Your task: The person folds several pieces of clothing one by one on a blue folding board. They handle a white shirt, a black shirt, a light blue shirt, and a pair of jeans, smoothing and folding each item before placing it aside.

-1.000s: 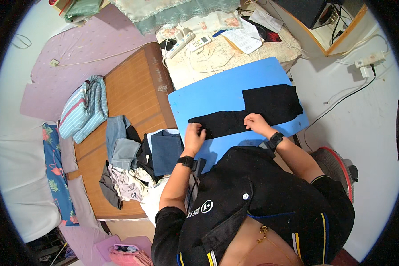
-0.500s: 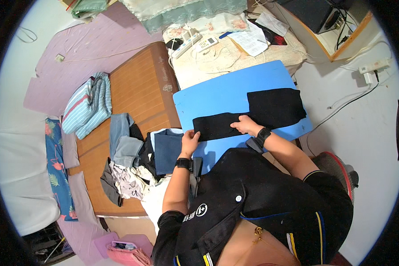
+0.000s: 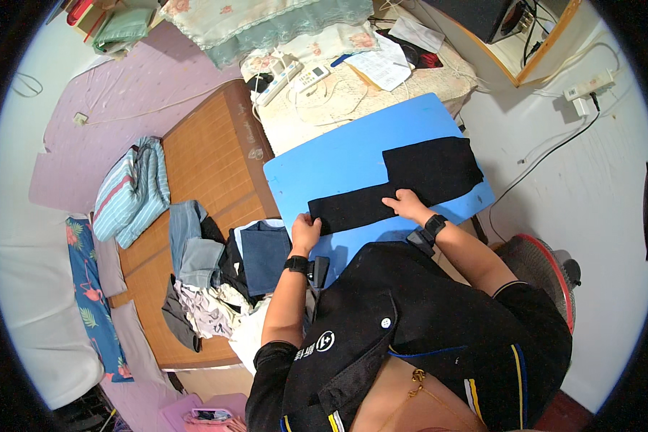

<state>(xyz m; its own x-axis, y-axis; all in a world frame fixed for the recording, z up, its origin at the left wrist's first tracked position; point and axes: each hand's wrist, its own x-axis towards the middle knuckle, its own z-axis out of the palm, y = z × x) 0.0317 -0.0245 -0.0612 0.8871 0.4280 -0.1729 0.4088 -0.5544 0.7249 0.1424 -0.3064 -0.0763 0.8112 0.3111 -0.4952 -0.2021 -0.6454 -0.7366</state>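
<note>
A black garment (image 3: pixel 432 169) lies flat on a blue tabletop (image 3: pixel 324 162), its wide squarish part to the right and a long narrow strip reaching left. At the narrow part's left end, my left hand (image 3: pixel 306 234) pinches the corner. My right hand (image 3: pixel 410 207) rests on the lower edge where the strip meets the wide part. Its thumb and forefinger are closed on the cloth, with the other fingers partly hidden. Both wrists carry black bands with dark devices.
Left of the table, folded jeans (image 3: pixel 198 259), a dark blue folded garment (image 3: pixel 266 255) and a crumpled patterned cloth (image 3: pixel 209 309) lie on a brown mat (image 3: pixel 209 151). A striped quilt (image 3: pixel 133 191) sits farther left. Behind stand a power strip (image 3: pixel 279 83) and papers (image 3: pixel 381 65). A fan (image 3: pixel 536 277) is at right.
The whole view has shifted slightly. My right hand has slid a little to the right along the cloth's lower edge, toward the wide part. My left hand stays at the left end.
</note>
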